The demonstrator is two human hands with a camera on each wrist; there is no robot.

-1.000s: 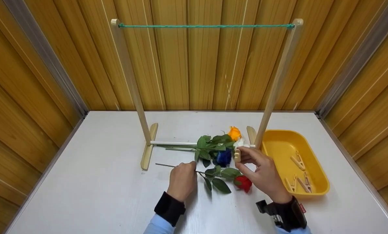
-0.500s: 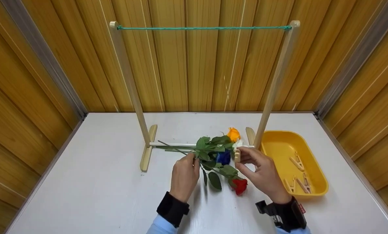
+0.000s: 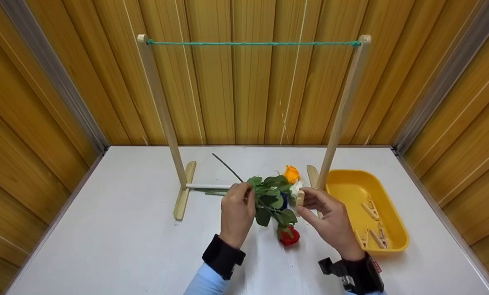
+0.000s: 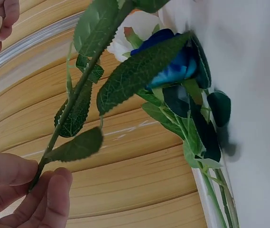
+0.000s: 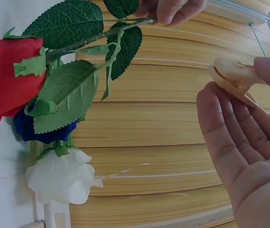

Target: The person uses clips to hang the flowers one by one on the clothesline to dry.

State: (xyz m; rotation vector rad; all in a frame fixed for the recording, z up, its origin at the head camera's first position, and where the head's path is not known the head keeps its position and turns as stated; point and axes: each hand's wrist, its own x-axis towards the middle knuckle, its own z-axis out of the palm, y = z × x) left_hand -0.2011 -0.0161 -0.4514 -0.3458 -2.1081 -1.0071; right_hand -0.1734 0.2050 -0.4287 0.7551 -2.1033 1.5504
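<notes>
If twelve o'clock is taken as straight away from the person, the light blue sleeves (image 3: 206,282) and black wristbands (image 3: 223,257) come nearest. Just beyond is the left hand (image 3: 237,213), its thumb and fingers pinching the stem (image 4: 72,99) of the red rose (image 3: 289,236). From that pinch the thin bare end points between ten and eleven o'clock, while the bloom sits at about four, on the nearer side and well apart from the fingers. The left wrist view shows the gripped stretch above the table (image 3: 105,246), its leaves (image 4: 139,71) crossing in front of the blue rose (image 4: 172,61).

Over at three o'clock from the left hand, the right hand (image 3: 330,221) holds a wooden clothespin (image 3: 300,198) between thumb and fingertips, at ten o'clock from its palm. At about three from this hand stands a yellow tray (image 3: 346,186) with more clothespins (image 3: 369,210) inside.

Farther off, the blue rose lies between two and three o'clock from the left hand, partly covered by foliage; the white rose (image 5: 61,178) shows just past the right fingertips, and the orange rose (image 3: 292,174) is the farthest bloom, at two from the left hand.

Across them spans a wooden stand (image 3: 157,88) with a low white crossbar (image 3: 207,186) and, at twelve, a green cord (image 3: 248,43) strung between its post tops. Wood-patterned panelling (image 3: 252,94) forms the back.
</notes>
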